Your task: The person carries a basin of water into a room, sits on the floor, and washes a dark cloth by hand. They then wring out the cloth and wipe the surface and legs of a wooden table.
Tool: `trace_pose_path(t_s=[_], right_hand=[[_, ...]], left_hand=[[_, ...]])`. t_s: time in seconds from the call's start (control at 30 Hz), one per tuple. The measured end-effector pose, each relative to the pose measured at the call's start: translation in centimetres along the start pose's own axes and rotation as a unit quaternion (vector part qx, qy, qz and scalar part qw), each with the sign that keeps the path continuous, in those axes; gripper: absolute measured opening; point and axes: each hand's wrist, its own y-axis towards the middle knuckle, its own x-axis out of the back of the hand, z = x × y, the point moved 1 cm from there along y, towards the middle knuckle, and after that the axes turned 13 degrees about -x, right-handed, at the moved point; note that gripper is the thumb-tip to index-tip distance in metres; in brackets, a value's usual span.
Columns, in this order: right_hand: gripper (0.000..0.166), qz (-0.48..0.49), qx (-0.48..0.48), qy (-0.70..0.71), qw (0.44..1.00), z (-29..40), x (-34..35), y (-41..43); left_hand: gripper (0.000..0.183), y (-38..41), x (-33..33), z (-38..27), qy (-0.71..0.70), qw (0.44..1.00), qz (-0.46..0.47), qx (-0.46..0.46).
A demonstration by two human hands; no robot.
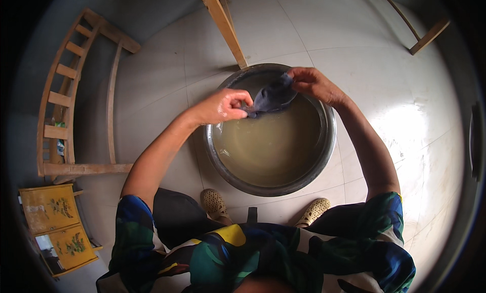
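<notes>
A small dark blue-grey cloth [275,94] is stretched between my two hands over the far half of a round metal basin [328,141]. My left hand [226,105] pinches its lower left end between thumb and fingers, and wet skin glistens on that hand. At the upper right end, my right hand [312,84] grips the cloth near the basin's far right rim. Cloudy yellowish water [269,148] fills much of the basin. Whether the cloth touches the water cannot be told.
A slatted wooden rack [59,99] stands at the left, above a painted yellow cabinet [57,232]. One wooden leg [224,27] comes down close behind the basin. My perforated clogs [214,203] rest on the tiled floor [152,76] at the basin's near side.
</notes>
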Motion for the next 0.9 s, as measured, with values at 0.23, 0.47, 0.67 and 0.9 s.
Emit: trace_pose_path(t_s=[0.23,0.47,0.67,0.9], right_hand=[[0.038,0.065,-0.132,-0.476,0.867,-15.4,-5.9,0.2],[0.035,0.111,-0.105,-0.601,0.784,-20.1,-9.7,-0.8],[0.035,0.117,-0.118,-0.607,0.777,-19.8,-10.4,0.0],[0.035,0.125,-0.166,-0.528,0.824,-20.7,-10.3,0.9]], left_hand=[[0.048,0.6,-13.3,11.7,0.395,0.900,0.179,0.047],[0.069,0.0,-17.9,14.5,0.371,0.899,0.221,0.079],[0.068,-0.4,-18.7,15.7,0.374,0.895,0.228,0.087],[0.048,0.0,-18.4,16.0,0.345,0.919,0.170,0.090]])
